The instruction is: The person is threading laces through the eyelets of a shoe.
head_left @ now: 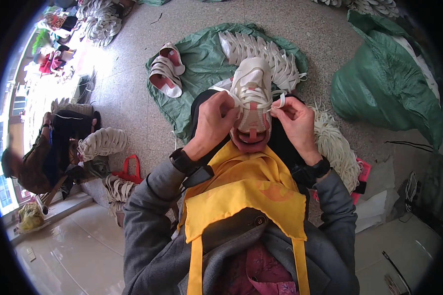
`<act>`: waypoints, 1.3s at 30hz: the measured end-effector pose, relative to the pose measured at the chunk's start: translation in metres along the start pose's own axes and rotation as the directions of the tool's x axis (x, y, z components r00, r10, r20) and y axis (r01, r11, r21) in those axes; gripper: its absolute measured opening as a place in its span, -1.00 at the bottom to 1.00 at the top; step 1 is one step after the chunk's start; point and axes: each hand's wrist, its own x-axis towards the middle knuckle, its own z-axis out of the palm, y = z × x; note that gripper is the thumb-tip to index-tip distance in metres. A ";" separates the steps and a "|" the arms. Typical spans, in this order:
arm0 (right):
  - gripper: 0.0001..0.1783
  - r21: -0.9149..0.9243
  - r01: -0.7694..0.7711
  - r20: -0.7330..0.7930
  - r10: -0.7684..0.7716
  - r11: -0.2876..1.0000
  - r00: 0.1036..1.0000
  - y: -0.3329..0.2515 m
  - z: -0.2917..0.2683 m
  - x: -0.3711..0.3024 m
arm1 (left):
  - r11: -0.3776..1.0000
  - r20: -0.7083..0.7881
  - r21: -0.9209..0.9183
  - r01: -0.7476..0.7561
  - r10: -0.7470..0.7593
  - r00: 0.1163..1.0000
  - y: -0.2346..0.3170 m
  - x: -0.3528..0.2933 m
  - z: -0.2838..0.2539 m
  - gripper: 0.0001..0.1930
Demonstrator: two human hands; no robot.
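Note:
A white sneaker [251,78] with pink parts rests on my lap, its toe pointing away from me and its opening toward me. White lace crosses the lower part of its front. On the shoe's left side, my left hand [213,118] pinches a white shoelace [223,90]. My right hand [296,123] is closed at the right side, fingertips together on the other part of the lace, which loops up above them. A yellow apron [246,196] covers my lap below the shoe.
Finished-looking white shoes [166,71] and a row of white shoe uppers [263,51] lie on a green sheet [202,49]. White laces [334,147] are bundled at my right, near a green sack [384,83]. Another person [49,147] sits at the left by stacked uppers [103,143].

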 end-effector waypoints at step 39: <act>-0.81 -0.601 0.373 0.163 -0.348 0.707 0.923 -0.012 0.024 0.006 | 0.992 -0.039 0.028 -0.120 0.121 0.992 -0.020 0.000 0.007 -0.83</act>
